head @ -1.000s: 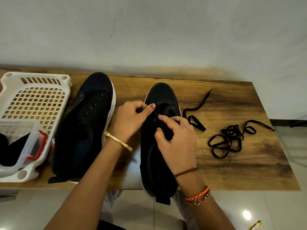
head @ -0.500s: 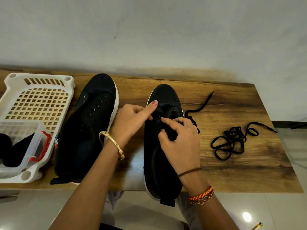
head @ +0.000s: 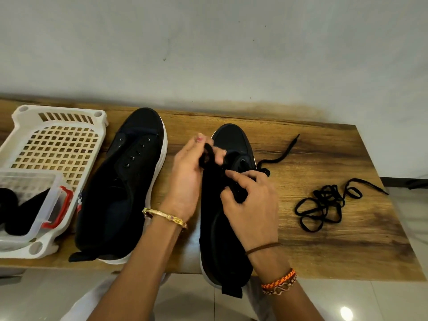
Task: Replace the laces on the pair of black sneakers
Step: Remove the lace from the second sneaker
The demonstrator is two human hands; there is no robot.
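Two black sneakers with white soles lie on a wooden table (head: 324,246). The left sneaker (head: 125,181) has bare eyelets and no lace. The right sneaker (head: 222,228) sits between my hands, its heel over the table's front edge. My left hand (head: 187,179) pinches a loop of black lace (head: 206,156) pulled up from the shoe's left side. My right hand (head: 252,205) presses on the eyelet area, fingers curled on the shoe's upper. The lace's free end (head: 282,154) trails right across the table. A second black lace (head: 324,205) lies in a loose tangle to the right.
A white perforated plastic basket (head: 55,144) stands at the left, holding a clear box (head: 37,205) with red clips and something black inside. A grey wall runs behind the table. Tiled floor lies below the front edge and to the right.
My left hand went from pointing at the eyelets to pinching the lace and pulling it up and left. The right hand stayed on the shoe's upper.
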